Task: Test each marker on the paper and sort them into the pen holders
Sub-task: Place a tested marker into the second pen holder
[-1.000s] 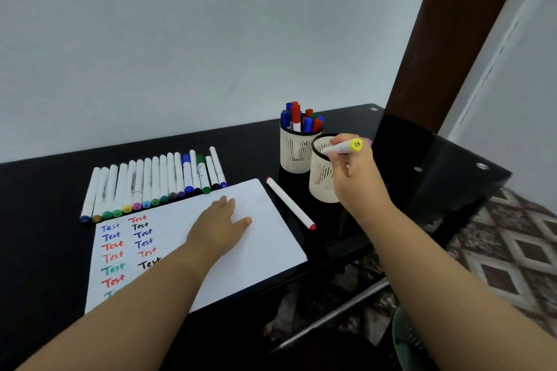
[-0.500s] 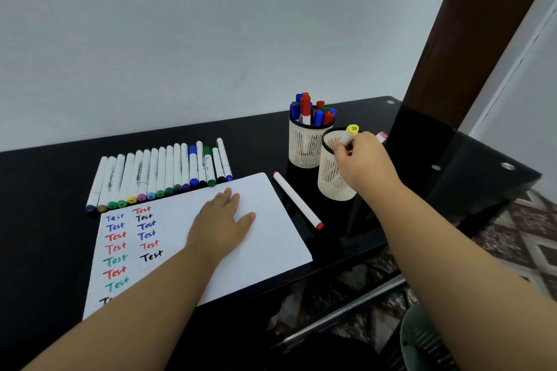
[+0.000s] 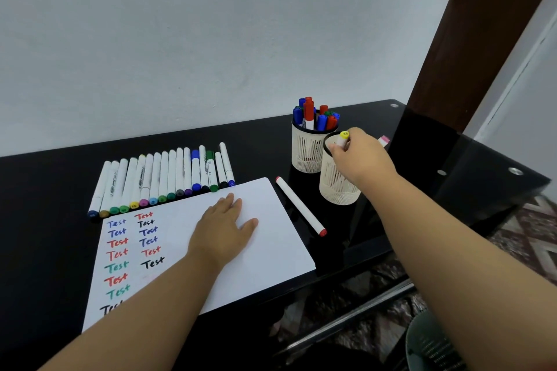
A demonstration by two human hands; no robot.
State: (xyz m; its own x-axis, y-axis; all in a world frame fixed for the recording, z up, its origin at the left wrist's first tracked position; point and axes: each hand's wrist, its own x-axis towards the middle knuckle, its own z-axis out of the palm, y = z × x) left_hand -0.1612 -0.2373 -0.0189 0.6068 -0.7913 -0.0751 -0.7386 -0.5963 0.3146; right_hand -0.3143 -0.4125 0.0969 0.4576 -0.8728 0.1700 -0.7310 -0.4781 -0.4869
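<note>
The right hand (image 3: 360, 159) now sits right over the near pen holder (image 3: 337, 181), fingers pinching the yellow-capped marker (image 3: 342, 139), which has swung from lying sideways a second ago to standing nearly upright, its lower end dipped inside the holder's rim. A pink-capped marker (image 3: 384, 140) peeks out behind the knuckles. The far pen holder (image 3: 307, 149), touching the near one, is packed with blue, red and green capped markers. The left hand (image 3: 224, 230) stays flat on the paper (image 3: 271, 238), fingers straight and close together, beside two columns of coloured "Test" marks. The row of markers (image 3: 162, 181) lies unchanged along the paper's far edge, and a red-tipped marker (image 3: 300, 206) lies alone on the black table (image 3: 45, 190) between paper and holders.
</note>
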